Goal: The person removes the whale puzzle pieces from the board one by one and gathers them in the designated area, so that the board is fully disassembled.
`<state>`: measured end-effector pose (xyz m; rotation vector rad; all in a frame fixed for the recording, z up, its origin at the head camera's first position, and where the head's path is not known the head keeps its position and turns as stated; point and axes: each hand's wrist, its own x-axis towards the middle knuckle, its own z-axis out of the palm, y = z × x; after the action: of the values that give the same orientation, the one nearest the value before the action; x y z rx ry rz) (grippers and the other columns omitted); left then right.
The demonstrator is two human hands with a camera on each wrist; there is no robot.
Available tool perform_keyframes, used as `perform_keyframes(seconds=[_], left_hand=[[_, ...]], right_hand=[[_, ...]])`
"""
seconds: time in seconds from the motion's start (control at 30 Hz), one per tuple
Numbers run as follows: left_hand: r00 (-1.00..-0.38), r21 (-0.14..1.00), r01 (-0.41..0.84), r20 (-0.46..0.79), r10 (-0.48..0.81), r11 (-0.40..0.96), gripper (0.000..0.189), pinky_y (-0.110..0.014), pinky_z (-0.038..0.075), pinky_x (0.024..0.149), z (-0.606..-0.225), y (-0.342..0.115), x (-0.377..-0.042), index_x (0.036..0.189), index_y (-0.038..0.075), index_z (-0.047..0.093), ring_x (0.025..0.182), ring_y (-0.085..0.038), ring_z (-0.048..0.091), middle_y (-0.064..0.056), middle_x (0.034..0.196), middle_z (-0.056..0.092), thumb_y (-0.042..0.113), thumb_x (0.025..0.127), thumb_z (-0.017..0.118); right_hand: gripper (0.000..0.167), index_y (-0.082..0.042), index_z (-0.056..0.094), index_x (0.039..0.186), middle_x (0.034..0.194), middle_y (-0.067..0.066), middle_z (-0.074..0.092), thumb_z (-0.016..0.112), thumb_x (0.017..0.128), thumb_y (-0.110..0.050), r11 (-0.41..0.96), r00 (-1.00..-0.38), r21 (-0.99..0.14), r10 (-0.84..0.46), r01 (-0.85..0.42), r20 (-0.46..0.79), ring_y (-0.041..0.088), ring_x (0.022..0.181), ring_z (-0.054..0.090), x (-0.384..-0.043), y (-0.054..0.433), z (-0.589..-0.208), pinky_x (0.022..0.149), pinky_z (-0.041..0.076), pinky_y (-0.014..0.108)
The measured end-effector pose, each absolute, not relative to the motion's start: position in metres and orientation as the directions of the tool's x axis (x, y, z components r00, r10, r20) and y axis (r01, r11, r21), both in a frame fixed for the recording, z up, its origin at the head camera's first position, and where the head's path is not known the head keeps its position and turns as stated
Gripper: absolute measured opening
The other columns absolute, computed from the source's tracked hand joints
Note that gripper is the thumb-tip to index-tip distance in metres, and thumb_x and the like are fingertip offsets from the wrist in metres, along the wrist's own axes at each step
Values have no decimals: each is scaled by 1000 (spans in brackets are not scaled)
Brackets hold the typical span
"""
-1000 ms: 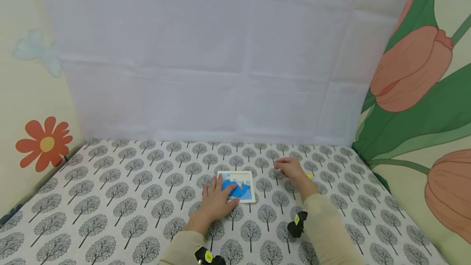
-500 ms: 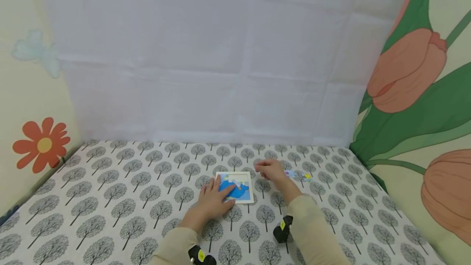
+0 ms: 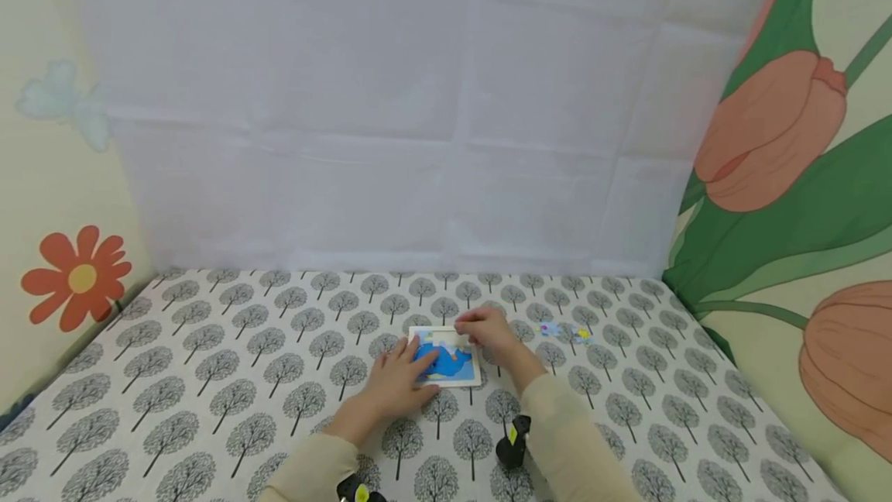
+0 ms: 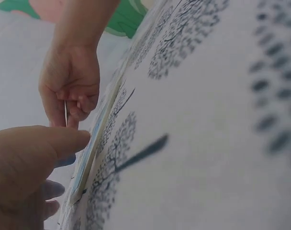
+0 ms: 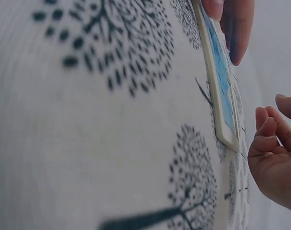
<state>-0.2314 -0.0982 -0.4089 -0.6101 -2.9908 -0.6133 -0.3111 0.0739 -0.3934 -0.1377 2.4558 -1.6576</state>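
A square jigsaw puzzle with a white frame (image 3: 460,383) and a blue whale picture lies on the cloth. Its upper part shows a pale bare patch. My left hand (image 3: 393,382) rests with spread fingers on the puzzle's left side. Over the upper right corner, my right hand (image 3: 490,335) pinches a thin jigsaw piece (image 4: 66,111), seen edge-on in the left wrist view; its picture is hidden by the fingers. The right wrist view has the frame's edge (image 5: 218,108) flat on the cloth, the right fingers (image 5: 264,136) just beyond it.
Loose jigsaw pieces lie to the right of the puzzle: a light blue one (image 3: 549,328) and one with yellow (image 3: 581,334). Tree-patterned cloth (image 3: 265,409) covers the table. A white sheet (image 3: 390,138) hangs behind, between painted walls.
My right hand has moved left, from beside the loose pieces to the puzzle's upper right corner, bringing the jigsaw piece. The left hand has stayed on the puzzle.
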Motion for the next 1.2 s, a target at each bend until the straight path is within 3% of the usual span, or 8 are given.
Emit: perform_keyframes(seconds=[0.2, 0.5, 0.8, 1.2], left_hand=[[-879, 310, 476, 174, 443, 823, 49, -60, 13, 92, -406, -105, -226, 123, 8, 49, 123, -35, 21, -18, 133, 31, 34, 83, 54], [-866, 356, 498, 166, 471, 791, 49, -60, 16, 91, -405, -109, -220, 121, 5, 50, 118, -33, 32, -17, 130, 37, 34, 82, 56], [-840, 373, 541, 196, 506, 754, 55, -60, 16, 90, -415, -114, -221, 122, 4, 49, 121, -31, 29, -15, 131, 36, 37, 79, 56], [-828, 395, 552, 151, 541, 734, 55, -60, 14, 91, -412, -115, -221, 124, 8, 49, 123, -31, 25, -14, 134, 32, 37, 77, 58]], right_hand=[[16, -2, 64, 91, 73, 1, 59, 61, 80, -13, 391, -978, -920, -184, 14, -93, 11, 55, 45, -311, 64, -395, 50, 40, 21], [16, -3, 64, 90, 72, 3, 58, 64, 76, -11, 359, -977, -931, -162, 72, -138, 11, 57, 50, -310, 51, -398, 51, 44, 21], [15, 0, 63, 90, 69, 3, 57, 63, 77, -9, 355, -973, -935, -219, -14, -68, 10, 56, 50, -307, 45, -405, 50, 44, 22], [14, -4, 66, 90, 72, 1, 58, 63, 78, -12, 419, -979, -908, -192, -19, -68, 10, 54, 47, -307, 47, -412, 49, 40, 22]])
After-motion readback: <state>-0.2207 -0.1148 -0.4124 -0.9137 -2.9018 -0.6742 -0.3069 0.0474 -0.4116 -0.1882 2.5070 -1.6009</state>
